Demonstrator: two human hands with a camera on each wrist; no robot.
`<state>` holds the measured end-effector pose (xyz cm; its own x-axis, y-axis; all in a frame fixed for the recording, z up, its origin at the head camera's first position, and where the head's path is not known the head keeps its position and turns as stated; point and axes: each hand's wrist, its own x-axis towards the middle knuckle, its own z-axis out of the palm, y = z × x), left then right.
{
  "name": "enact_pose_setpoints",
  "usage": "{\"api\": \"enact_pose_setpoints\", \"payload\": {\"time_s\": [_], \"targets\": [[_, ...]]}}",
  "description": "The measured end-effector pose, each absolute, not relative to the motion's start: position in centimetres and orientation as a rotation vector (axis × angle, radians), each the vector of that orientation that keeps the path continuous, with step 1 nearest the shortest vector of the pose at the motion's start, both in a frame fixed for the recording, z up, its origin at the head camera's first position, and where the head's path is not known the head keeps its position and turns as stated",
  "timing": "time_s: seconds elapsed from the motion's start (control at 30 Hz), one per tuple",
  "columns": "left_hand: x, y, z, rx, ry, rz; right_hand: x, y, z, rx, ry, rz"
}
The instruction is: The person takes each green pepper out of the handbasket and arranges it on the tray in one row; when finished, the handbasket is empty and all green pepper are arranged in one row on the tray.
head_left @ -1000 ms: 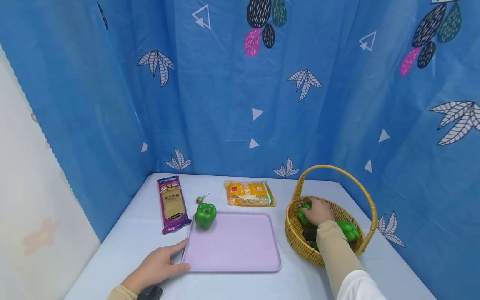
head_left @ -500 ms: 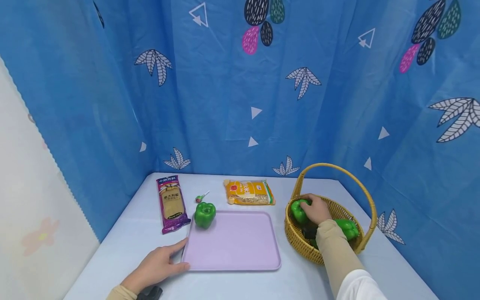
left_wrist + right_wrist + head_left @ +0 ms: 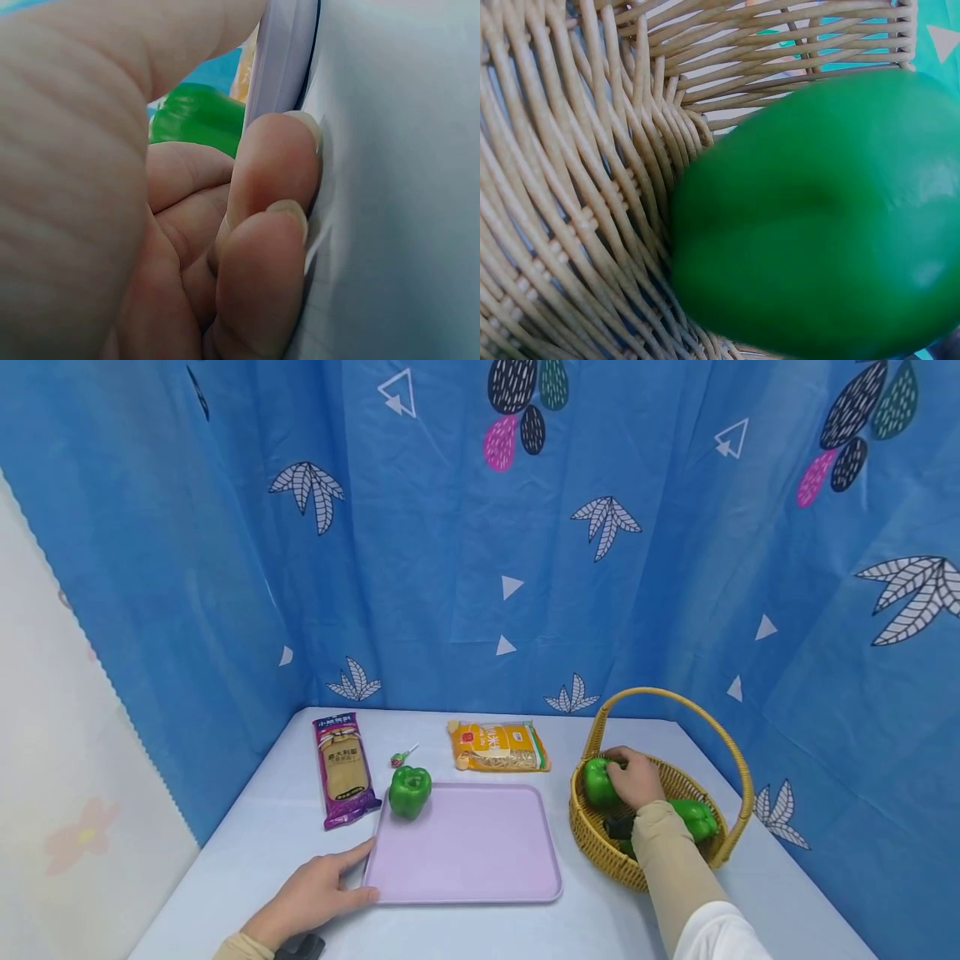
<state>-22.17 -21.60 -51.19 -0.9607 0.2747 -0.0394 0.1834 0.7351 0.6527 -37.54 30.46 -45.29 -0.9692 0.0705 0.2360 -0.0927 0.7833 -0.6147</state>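
Inside the yellow wicker basket (image 3: 600, 852), my right hand (image 3: 637, 779) grips a green bell pepper (image 3: 598, 783) near the basket's left wall. That bell pepper (image 3: 825, 217) fills much of the right wrist view, where no fingers show. Another green bell pepper (image 3: 696, 818) lies beside my right forearm in the basket. My left hand (image 3: 318, 889) rests on the table, with thumb and index finger extended to the left edge of the lilac tray (image 3: 465, 852). In the left wrist view, other fingertips (image 3: 274, 165) rest loosely bent by the tray. One green bell pepper (image 3: 409, 792) sits on the tray's far left corner.
Behind the tray lie a lollipop (image 3: 402, 757) and an orange bag of grain (image 3: 498, 746). A purple pack of noodles (image 3: 347, 768) lies at the left. The basket's tall handle (image 3: 738, 752) arches over it. A blue curtain (image 3: 450, 568) hangs behind the table.
My right hand has shifted slightly left and raised the bell pepper a little within the basket, so more of it shows. The left hand and the tray have stayed in place.
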Motion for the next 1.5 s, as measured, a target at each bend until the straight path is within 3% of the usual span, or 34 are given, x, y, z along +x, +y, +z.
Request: {"api": "enact_pose_setpoints", "payload": {"time_s": [1.13,1.5], "targets": [[-22.5,-22.0,-51.3,0.376,2.794,1.031,-36.9,30.1,-44.6,0.043,-2.835,0.924],[-22.4,-21.8,-51.4,0.374,2.791,1.052,-34.7,28.6,-40.0,0.028,-2.657,0.943]]}}
